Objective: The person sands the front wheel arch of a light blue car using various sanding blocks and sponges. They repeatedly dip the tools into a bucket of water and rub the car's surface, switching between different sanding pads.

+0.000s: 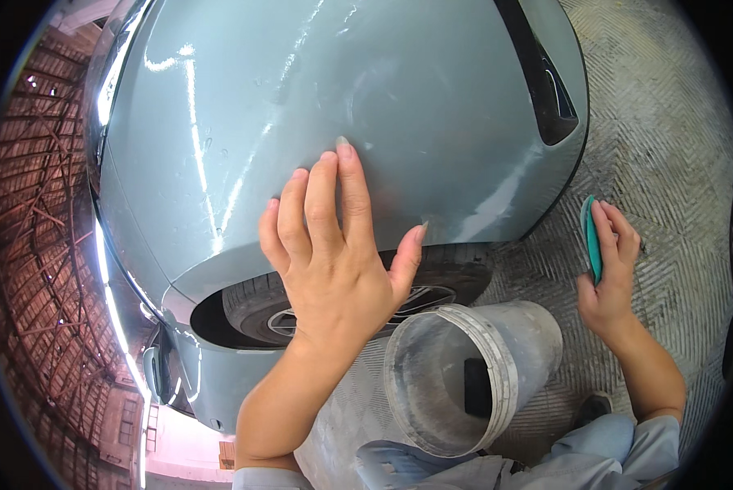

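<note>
My left hand (329, 241) is over the glossy grey-green car panel (432, 106), fingers spread, its fingertips resting on or just above the paint, with nothing held in it. Off to the right, over the floor, my right hand (615, 269) grips a thin teal pad (592, 241) between thumb and fingers, away from the car. Below the panel sit a wheel (456, 278), partly behind my left hand, and a whitish plastic bucket (530, 359) with a dark rectangular object (476, 384) inside.
The patterned paved floor (652, 131) spreads along the right. A dark trim opening (550, 98) marks the panel's right end. The car's mirror (154, 367) is at lower left, with the roof structure beyond. My legs and a shoe (595, 408) show at the bottom, near the bucket.
</note>
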`<state>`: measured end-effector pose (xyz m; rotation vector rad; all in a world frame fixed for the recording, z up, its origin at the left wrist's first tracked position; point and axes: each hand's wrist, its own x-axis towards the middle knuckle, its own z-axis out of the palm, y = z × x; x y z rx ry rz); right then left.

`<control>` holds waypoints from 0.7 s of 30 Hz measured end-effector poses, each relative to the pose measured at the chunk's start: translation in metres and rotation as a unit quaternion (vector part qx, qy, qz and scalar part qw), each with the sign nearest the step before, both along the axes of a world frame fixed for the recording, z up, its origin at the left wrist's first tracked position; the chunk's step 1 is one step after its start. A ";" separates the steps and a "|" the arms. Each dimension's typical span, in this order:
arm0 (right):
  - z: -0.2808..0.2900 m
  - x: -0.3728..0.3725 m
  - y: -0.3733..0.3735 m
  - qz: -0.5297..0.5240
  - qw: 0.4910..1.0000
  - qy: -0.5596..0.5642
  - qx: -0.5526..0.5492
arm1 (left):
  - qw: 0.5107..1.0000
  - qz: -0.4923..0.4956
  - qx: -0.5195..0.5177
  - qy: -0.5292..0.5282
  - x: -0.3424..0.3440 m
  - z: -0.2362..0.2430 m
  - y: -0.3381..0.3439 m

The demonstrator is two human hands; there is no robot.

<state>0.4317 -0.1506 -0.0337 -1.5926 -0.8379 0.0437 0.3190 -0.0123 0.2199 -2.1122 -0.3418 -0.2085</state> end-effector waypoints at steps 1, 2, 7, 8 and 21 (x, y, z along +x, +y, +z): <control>-0.001 0.000 0.000 0.000 1.000 -0.009 0.001 | 1.000 -0.001 -0.005 -0.002 0.001 0.000 -0.001; -0.001 0.000 0.000 -0.001 1.000 -0.011 -0.004 | 1.000 0.005 -0.007 0.002 0.002 0.000 -0.002; -0.002 0.001 0.000 -0.004 1.000 -0.010 -0.006 | 1.000 0.018 -0.022 0.010 0.003 0.001 -0.005; -0.002 0.001 0.000 -0.004 1.000 -0.010 -0.005 | 1.000 0.011 -0.016 0.008 0.002 0.001 -0.004; 0.000 0.001 -0.002 0.001 1.000 -0.004 -0.010 | 0.999 0.018 0.005 0.044 0.003 0.007 0.001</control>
